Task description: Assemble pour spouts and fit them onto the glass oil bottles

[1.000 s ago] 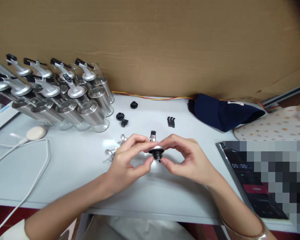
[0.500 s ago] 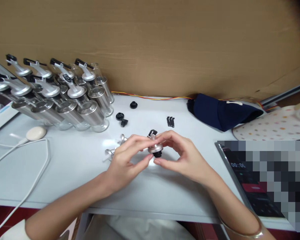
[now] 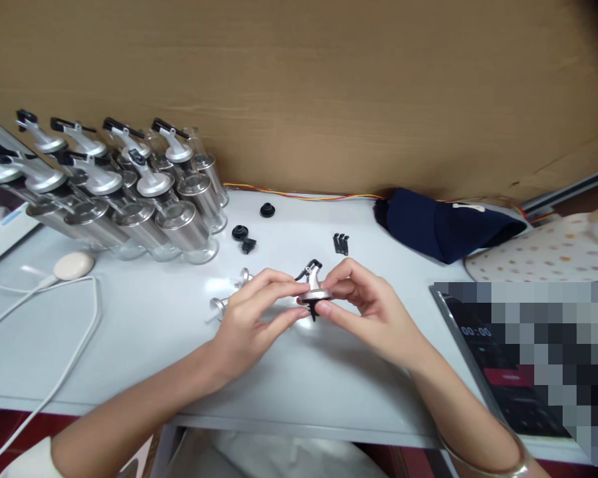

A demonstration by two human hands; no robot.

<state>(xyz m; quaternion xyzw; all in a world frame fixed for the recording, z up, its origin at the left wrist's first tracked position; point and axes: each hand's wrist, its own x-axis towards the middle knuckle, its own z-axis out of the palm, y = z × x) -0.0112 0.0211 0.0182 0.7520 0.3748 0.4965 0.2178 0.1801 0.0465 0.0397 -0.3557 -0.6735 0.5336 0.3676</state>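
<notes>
At the far left, on a pale grey-white tabletop (image 3: 144,332), stand rows of clear glass bottles with brushed-metal bands (image 3: 177,226), most topped with silver spouts with black flip levers. In front of them lies a flat, rounded cream-white puck (image 3: 74,265), and a thin white cable (image 3: 96,295) runs from it toward the near edge. Further right, two loose silver metal spout pieces (image 3: 218,308) lie just beside the person's left hand (image 3: 259,309), partly hidden by it. Beyond that hand are two round black rubber stoppers (image 3: 267,210) and a small ribbed black part (image 3: 248,245) touching the nearer one.

The left hand holds the left edge of a silver pour spout with a black lever and black stopper (image 3: 316,295), forefinger above and thumb below. The spout is raised over the table, lever up and stopper down. On its other side the person's right hand (image 3: 366,302) pinches it, thumb under the silver disc and fingers behind.

Behind the right hand lie slim black plastic levers (image 3: 341,244), side by side. Right of these rest a navy-blue fabric cap (image 3: 428,222), a white spotted cloth item (image 3: 543,249) and, nearer, a dark-screened device (image 3: 478,345), partly pixelated, showing timer digits.
</notes>
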